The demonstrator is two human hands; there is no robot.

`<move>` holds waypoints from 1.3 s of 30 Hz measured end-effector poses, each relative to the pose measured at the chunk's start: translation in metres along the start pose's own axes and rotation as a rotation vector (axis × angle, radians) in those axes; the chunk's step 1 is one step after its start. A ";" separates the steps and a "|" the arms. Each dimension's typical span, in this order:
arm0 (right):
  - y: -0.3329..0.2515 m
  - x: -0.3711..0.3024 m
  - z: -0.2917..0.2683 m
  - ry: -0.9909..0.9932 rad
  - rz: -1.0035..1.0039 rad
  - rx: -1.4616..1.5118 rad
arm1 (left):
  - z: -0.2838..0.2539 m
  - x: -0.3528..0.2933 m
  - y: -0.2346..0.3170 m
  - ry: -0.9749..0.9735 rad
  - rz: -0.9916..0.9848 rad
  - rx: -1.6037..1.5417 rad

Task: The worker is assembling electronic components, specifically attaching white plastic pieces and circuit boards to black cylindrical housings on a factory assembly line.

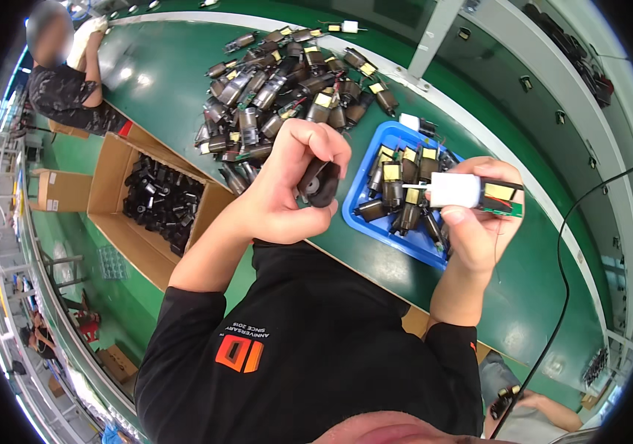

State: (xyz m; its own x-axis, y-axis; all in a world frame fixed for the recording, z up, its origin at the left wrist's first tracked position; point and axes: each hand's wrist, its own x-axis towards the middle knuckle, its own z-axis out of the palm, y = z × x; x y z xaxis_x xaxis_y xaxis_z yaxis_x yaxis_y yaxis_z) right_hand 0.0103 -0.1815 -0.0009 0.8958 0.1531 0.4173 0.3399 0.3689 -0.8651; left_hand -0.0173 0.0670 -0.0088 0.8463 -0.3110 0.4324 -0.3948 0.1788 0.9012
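Note:
My left hand (281,200) is closed around a small black cup-shaped part (319,185), with a round grey spot showing inside its opening. To the right, the fingers of my right hand (479,240) hold a small assembly: a white cylinder (456,190) with a thin pin pointing left, joined to a dark body with a yellow label (499,192) and a green circuit board edge. The two held parts are apart. Below my right hand, a blue tray (398,246) holds several dark cylindrical units with yellow labels.
A large pile of similar dark units (265,85) covers the far middle of the green table (161,81). An open cardboard box (109,174) with many black parts stands at left. A black cable (567,274) hangs at right. One person (68,89) sits far left, another (546,411) lower right.

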 end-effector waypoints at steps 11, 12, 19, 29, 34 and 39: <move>-0.008 0.002 0.007 -0.243 -0.249 -0.514 | 0.001 0.013 -0.004 -0.166 -0.035 0.153; -0.009 0.001 0.008 -0.244 -0.223 -0.526 | 0.002 0.013 -0.002 -0.176 -0.092 0.184; -0.012 0.006 0.013 -0.274 -0.190 -0.545 | 0.010 0.015 0.003 -0.168 -0.114 0.327; 0.013 0.002 0.013 -0.023 0.179 -0.121 | 0.014 0.017 0.001 -0.090 -0.057 0.500; 0.019 0.003 0.012 -0.030 0.213 -0.032 | 0.011 0.019 0.000 -0.137 -0.111 0.592; 0.032 0.002 0.014 0.037 0.268 0.160 | 0.013 0.022 0.001 -0.106 -0.113 0.606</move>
State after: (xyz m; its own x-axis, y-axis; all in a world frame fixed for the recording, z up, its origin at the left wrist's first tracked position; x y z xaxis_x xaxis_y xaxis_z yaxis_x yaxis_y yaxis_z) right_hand 0.0186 -0.1562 -0.0240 0.9583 0.2316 0.1676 0.0439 0.4601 -0.8868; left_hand -0.0041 0.0484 0.0023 0.8669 -0.3933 0.3063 -0.4640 -0.4117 0.7843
